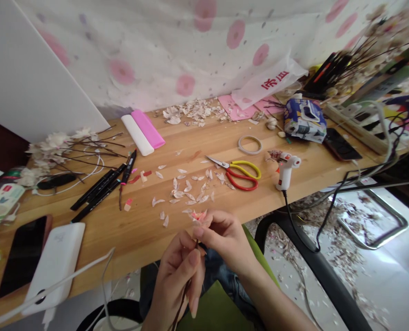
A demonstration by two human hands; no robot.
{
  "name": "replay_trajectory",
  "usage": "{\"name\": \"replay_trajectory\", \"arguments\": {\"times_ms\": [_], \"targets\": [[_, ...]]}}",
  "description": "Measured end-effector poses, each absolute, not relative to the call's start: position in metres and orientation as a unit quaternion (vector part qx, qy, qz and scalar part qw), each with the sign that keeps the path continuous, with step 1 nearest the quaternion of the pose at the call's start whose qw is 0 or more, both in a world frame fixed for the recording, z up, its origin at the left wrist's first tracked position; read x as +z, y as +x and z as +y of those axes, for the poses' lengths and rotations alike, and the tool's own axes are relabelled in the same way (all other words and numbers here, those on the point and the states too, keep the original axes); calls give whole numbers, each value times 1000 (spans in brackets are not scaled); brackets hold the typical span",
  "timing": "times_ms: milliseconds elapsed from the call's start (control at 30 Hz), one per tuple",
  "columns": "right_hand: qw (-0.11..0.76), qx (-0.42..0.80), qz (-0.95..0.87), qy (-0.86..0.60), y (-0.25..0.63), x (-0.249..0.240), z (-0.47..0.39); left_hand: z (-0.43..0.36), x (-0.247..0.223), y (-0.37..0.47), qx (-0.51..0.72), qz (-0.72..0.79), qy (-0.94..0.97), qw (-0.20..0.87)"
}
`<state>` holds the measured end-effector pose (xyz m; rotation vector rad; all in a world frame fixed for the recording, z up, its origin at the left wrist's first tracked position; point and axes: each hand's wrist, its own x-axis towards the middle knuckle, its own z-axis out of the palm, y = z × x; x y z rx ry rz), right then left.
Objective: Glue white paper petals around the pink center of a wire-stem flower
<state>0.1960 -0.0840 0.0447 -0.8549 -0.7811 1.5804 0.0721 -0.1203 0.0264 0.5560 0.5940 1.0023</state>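
Observation:
My left hand [182, 271] is closed round a thin brown flower stem [183, 294], which runs down between the fingers. Just above it my right hand [221, 234] pinches the pink and white flower head [198, 215] at the top of that stem. Part of the flower is covered by my fingertips. Loose pale petals [190, 196] lie scattered on the wood in front of my hands. Beyond them rest scissors [242, 174] with one red and one yellow handle, blades apart. A white glue gun [287, 171] stands near the table edge to the right.
On the left of the table [138, 239] are a white power bank [57, 262], a phone [25, 255], black markers [99, 186] and flower branches [59, 147]. A tape roll [250, 152] and a wipes pack [305, 119] lie at the right. Cables hang over the front edge.

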Motion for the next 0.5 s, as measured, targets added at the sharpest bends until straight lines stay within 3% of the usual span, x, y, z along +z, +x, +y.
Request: {"name": "replay_trajectory", "arguments": {"times_ms": [500], "targets": [[559, 688, -299, -353, 195, 42, -83, -114, 24, 72, 482, 163, 293, 809]]}}
